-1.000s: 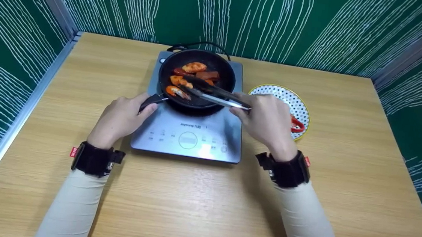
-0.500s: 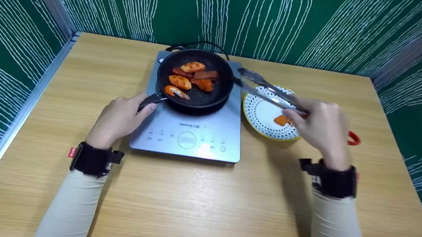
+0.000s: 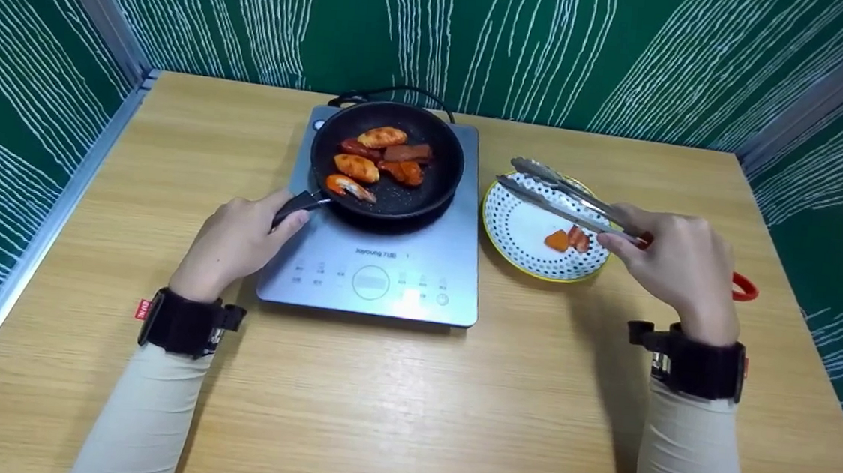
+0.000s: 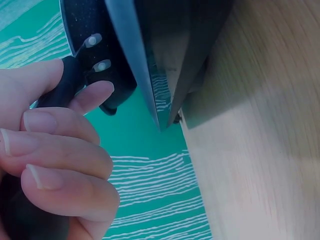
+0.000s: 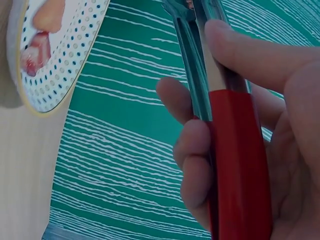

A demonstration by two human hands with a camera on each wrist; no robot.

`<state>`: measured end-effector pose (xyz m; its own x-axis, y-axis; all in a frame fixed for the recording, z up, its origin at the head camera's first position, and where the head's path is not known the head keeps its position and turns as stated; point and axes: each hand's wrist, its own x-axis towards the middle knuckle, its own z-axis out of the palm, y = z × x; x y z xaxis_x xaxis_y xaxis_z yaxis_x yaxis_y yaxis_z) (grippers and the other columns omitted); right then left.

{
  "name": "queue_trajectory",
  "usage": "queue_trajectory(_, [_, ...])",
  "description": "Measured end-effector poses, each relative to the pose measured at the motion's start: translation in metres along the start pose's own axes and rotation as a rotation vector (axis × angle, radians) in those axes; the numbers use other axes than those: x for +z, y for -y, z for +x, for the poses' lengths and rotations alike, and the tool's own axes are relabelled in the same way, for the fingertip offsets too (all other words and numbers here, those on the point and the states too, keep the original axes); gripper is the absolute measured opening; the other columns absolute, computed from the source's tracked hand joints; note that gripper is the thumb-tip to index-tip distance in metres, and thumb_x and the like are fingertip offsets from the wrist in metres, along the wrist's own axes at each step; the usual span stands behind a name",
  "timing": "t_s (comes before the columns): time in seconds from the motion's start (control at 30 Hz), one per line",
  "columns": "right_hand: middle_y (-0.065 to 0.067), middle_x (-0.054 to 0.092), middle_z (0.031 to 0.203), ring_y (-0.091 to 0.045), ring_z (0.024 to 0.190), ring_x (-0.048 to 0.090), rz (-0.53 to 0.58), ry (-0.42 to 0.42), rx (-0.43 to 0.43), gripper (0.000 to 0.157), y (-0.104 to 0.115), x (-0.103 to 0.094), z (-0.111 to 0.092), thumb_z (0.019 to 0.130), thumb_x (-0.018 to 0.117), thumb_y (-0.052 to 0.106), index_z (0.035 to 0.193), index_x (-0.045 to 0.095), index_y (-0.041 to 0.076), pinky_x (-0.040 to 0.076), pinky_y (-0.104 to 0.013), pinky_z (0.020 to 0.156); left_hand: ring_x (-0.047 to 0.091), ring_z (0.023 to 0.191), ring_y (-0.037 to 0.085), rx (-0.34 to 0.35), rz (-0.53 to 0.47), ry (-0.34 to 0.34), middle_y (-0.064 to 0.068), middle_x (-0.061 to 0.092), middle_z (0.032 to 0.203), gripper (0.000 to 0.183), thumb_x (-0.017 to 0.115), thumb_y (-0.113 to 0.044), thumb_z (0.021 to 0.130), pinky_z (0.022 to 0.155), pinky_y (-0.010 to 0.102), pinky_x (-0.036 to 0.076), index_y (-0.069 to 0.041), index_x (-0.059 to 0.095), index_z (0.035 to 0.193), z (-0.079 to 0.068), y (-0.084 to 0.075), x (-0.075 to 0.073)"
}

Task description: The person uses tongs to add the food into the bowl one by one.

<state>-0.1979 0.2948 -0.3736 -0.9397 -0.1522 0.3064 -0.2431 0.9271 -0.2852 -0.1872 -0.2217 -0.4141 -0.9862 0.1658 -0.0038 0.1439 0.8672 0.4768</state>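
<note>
My left hand [image 3: 239,241] grips the black handle [image 3: 296,208] of a frying pan [image 3: 424,199]; in the left wrist view its fingers curl round that handle. Several browned food pieces lie in the pan, among them a shrimp [image 3: 350,188] near the handle side. My right hand [image 3: 679,264] holds metal tongs [image 3: 575,197] with red grips [image 5: 240,165], thumb on one arm and fingers round the other. The tongs' tips are apart, over the far side of a dotted plate [image 3: 500,235]. On the plate are an orange piece [image 3: 557,240] and a reddish piece [image 3: 578,239].
Under the pan is a silver induction cooker [image 3: 327,289] with touch controls at its front. Its black cord [image 3: 410,89] runs behind it. Green walls with white streaks [image 3: 482,46] enclose the wooden table [image 3: 393,400] at the back and sides.
My right hand has swung the tongs out of the pan, rightward to above the plate. A shrimp and other pieces stay in the pan. The left hand keeps its grip.
</note>
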Motion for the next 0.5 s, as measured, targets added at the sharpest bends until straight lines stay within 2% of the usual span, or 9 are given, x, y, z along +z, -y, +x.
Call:
queue_trajectory(0.23, [-0.005,0.061,0.068,-0.025,0.063,0.048,-0.028,0.049,-0.004,0.042,-0.013,0.000,-0.003,0.094,0.083,0.040,0.131,0.077,0.020,0.029,-0.040,0.057,0.058,0.080,0.032,0.015,0.008,-0.012,0.014,0.060,0.090,0.039,0.050,-0.048,0.112,0.069,0.042,0.038,-0.015,0.062,0.130,0.001,0.000,0.001])
queue_trajectory(0.37, [-0.006,0.062,0.071,-0.026,0.065,0.048,-0.035,0.089,0.022,0.045,-0.022,-0.003,-0.005,0.095,0.082,0.042,0.133,0.076,0.020,0.029,-0.040,0.058,0.057,0.080,0.032,0.034,0.026,-0.022,0.014,0.060,0.090,0.041,0.050,-0.048,0.112,0.068,0.042,0.037,-0.014,0.061,0.132,0.001,0.001,0.001])
queue_trajectory(0.5, [-0.009,0.064,0.075,-0.028,0.067,0.048,-0.034,0.115,0.051,0.049,-0.028,-0.006,-0.006,0.095,0.081,0.045,0.135,0.074,0.016,0.028,-0.041,0.057,0.058,0.080,0.033,0.024,0.021,-0.012,0.015,0.061,0.093,0.042,0.049,-0.048,0.112,0.069,0.042,0.038,-0.015,0.061,0.136,0.001,0.002,0.001])
